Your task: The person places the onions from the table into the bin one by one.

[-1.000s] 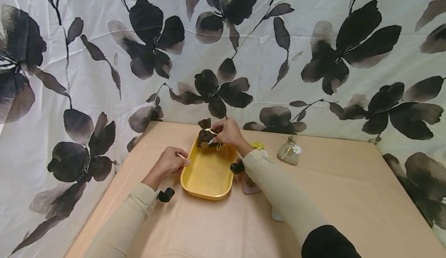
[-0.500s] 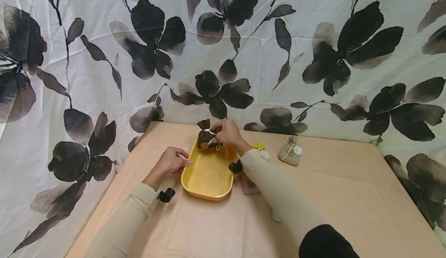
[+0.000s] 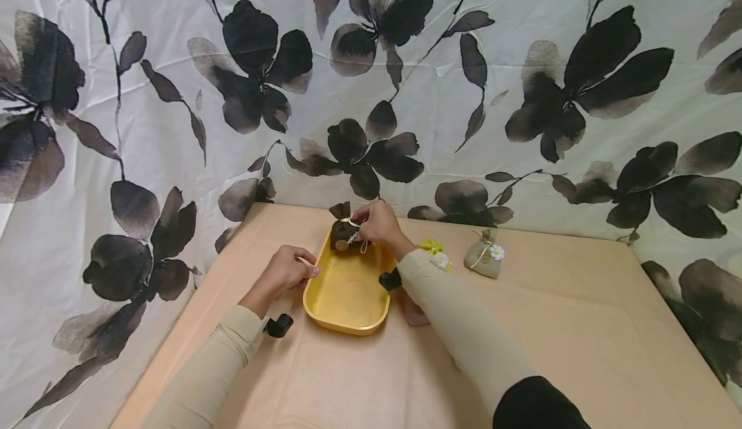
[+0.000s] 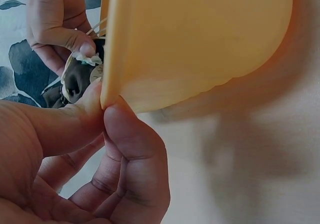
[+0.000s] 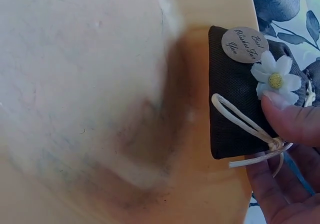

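Observation:
At the far end of a yellow tray [image 3: 346, 327], my right hand [image 3: 379, 224] pinches a dark brown drawstring pouch [image 3: 342, 239]. In the right wrist view the pouch [image 5: 235, 84] carries a round "Best Wishes For You" tag [image 5: 245, 44], a white cloth daisy [image 5: 276, 79] under the thumb, and a cream cord. My left hand [image 3: 285, 268] pinches the tray's left rim between thumb and forefinger, as the left wrist view shows at the tray wall [image 4: 111, 44]. Fingers of the right hand behind the pouch are partly hidden.
Right of the tray stands a grey-green pouch [image 3: 484, 258] with a daisy. A yellow-green pouch [image 3: 430, 246] and a pinkish item [image 3: 414, 313] are partly covered by the right forearm. A floral cloth [image 3: 452, 94] hangs behind the peach-covered table [image 3: 580, 326].
Both hands keep their hold on the pouch and tray. The pouch sits very slightly lower in view, and the whole scene has shifted a little with the head.

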`<control>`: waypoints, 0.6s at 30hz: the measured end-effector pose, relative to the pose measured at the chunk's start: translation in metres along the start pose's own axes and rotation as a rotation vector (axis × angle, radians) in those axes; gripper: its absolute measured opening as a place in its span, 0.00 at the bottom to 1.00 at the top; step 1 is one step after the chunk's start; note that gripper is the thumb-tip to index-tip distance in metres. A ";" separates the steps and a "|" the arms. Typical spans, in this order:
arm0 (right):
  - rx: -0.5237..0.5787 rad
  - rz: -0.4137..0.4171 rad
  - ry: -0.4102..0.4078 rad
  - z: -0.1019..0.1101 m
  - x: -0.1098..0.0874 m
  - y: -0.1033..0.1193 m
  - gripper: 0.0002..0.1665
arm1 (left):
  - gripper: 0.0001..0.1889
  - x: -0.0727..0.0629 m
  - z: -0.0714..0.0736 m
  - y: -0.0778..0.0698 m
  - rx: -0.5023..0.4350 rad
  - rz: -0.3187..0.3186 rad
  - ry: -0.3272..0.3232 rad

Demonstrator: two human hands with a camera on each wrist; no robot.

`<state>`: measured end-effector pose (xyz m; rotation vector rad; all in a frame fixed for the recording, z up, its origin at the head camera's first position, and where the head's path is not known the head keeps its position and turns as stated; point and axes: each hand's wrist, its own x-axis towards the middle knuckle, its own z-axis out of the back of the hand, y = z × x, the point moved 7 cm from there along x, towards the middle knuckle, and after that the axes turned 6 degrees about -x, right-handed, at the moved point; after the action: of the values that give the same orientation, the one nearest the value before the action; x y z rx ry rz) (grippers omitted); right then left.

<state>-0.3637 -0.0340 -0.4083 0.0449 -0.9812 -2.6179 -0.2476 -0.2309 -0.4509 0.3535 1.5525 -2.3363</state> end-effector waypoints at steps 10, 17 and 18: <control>-0.124 -0.017 0.081 -0.010 -0.004 -0.004 0.18 | 0.13 -0.001 -0.003 -0.001 0.006 -0.024 0.001; -0.216 -0.013 0.112 0.001 -0.008 -0.003 0.17 | 0.14 -0.003 0.000 -0.003 0.015 -0.023 -0.001; -0.214 -0.011 0.111 0.005 -0.009 -0.003 0.17 | 0.14 -0.003 0.000 -0.003 0.016 -0.021 -0.001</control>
<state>-0.3567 -0.0256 -0.4072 0.1421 -0.6625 -2.6818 -0.2459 -0.2296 -0.4475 0.3412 1.5452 -2.3662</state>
